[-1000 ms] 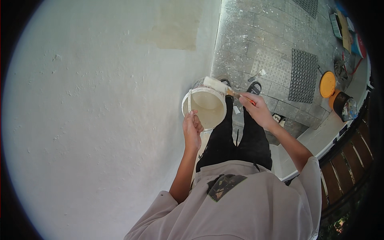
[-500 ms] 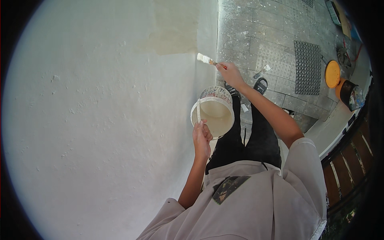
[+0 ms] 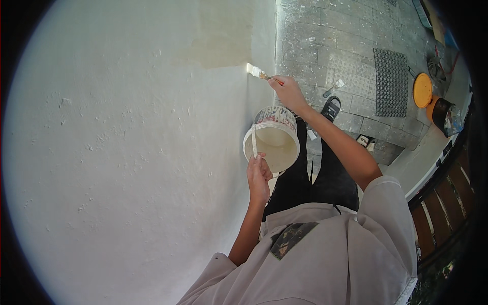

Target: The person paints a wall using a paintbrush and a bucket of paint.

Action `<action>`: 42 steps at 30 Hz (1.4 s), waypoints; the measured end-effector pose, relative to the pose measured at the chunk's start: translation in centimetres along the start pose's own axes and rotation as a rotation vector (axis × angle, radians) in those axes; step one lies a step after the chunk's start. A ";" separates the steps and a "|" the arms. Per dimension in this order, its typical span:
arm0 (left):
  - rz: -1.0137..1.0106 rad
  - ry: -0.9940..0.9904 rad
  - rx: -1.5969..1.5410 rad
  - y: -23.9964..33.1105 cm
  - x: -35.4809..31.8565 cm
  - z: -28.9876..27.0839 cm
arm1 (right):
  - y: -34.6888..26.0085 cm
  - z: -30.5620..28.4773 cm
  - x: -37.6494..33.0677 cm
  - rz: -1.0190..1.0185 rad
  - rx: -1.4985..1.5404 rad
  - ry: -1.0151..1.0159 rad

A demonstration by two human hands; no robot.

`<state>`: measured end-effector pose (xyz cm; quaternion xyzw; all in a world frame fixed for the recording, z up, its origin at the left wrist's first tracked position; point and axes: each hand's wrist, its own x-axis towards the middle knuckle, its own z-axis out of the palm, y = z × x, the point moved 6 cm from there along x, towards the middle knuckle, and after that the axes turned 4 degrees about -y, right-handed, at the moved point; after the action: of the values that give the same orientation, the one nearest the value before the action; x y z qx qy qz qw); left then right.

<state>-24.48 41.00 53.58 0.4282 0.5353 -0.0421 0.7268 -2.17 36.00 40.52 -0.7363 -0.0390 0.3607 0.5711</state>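
My right hand grips the handle of a paintbrush. White paint coats its bristles, whose tip meets the wall just below a beige patch. Hanging from my left hand by its pale handle is a white bucket, tilted so that its mouth faces me. Whitish paint lines the inside; how deep it is I cannot tell. The bucket's outside is spattered and close beside the wall. Both hands are closed.
A second brush lies on the paved floor near my feet. Farther right are a dark studded mat, an orange round lid and an orange-and-black container. A brown slatted structure borders the right side.
The paintbrush has moved slightly left, from near the corner onto the wall under the beige patch. One foot has shifted out of sight behind the bucket, which has barely moved.
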 end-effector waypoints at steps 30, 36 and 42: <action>-0.048 0.003 0.022 0.1 -0.4 0.7 | -11.5 -3.0 -2.8 -0.186 0.213 -0.246; -0.050 -0.001 0.043 -0.3 -0.2 0.5 | -9.6 -2.0 -2.0 -0.223 0.138 -0.185; -0.057 0.024 0.039 -0.3 -0.3 0.7 | -7.6 -2.8 -4.0 -0.147 -0.089 -0.034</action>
<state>-24.25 40.20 53.72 0.4275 0.5550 -0.0681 0.7103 -0.80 34.50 49.27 -0.7498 -0.1186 0.3284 0.5621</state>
